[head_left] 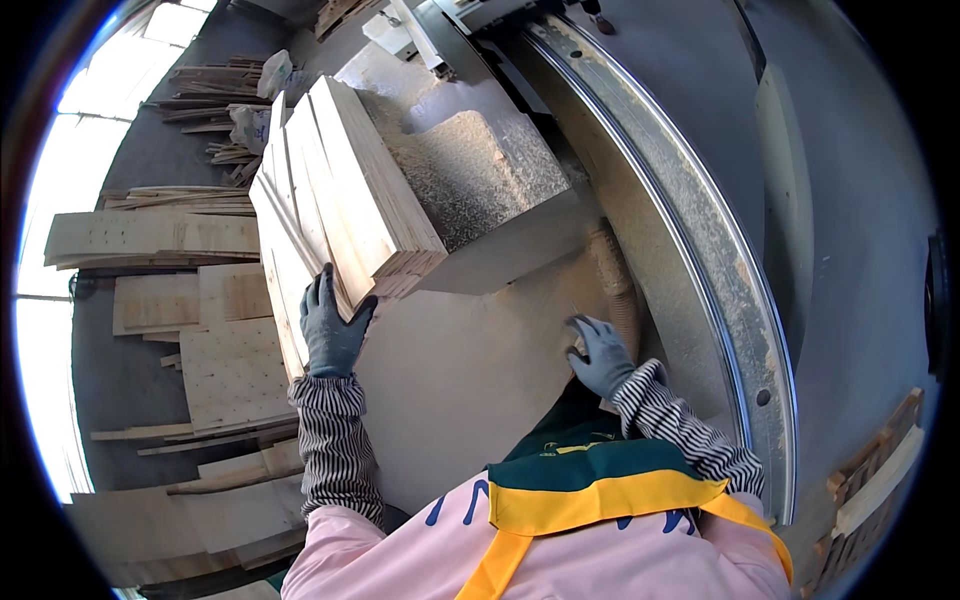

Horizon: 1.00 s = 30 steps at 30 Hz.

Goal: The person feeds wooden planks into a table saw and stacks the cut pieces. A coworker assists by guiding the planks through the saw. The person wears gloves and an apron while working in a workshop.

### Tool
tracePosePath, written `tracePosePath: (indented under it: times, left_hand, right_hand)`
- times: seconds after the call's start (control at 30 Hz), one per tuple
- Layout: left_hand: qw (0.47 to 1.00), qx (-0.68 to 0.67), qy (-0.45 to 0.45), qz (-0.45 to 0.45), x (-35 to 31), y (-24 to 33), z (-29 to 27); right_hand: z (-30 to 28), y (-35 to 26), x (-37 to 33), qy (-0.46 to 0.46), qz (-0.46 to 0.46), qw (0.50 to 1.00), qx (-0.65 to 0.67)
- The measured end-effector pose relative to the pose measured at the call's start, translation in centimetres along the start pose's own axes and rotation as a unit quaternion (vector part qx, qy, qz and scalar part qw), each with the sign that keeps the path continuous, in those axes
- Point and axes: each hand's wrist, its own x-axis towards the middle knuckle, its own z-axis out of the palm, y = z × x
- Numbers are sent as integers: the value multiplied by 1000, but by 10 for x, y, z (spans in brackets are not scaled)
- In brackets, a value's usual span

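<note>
Resting flat with fingers spread, the left hand point(333, 330) is pressing on the near end of a stack of wooden boards point(340, 200) lying on the sawdust-covered desk point(450, 380). The right hand point(600, 355) is lying loosely curled on the desk, clamped on nothing, well apart from the stack. Judging by this, the boards are gathered but not yet moved on. A metal rail point(700, 250) is curving along the right; loose plywood sheets point(230, 370) are crowding the floor to the left.

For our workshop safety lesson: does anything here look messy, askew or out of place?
Yes. Sawdust lies thick over the machine housing. The board stack under the left hand is fanned unevenly, its edges not flush.
</note>
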Motion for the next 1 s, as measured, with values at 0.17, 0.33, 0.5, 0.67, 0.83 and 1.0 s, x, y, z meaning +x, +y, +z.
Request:
tracePosePath:
  times: [0.17,0.33,0.5,0.67,0.83,1.0]
  left_hand:
    - [993,-2,-104,48,51,8,39]
    - [988,-36,-147,28,59,-8,65]
    - [989,-45,-131,41,62,-4,69]
    - [990,-44,-125,48,64,0,69]
    - [990,-54,-121,55,63,-5,70]
    - [990,-60,-113,55,62,-6,72]
  right_hand:
    - [37,-48,92,-22,-89,994,63]
    - [78,-58,167,-34,-95,993,69]
    - [94,-67,196,-121,-45,991,40]
    - [103,-67,206,-134,-28,987,83]
    - [110,-68,212,-131,-39,987,88]
    - [106,-74,212,-129,-50,985,106]
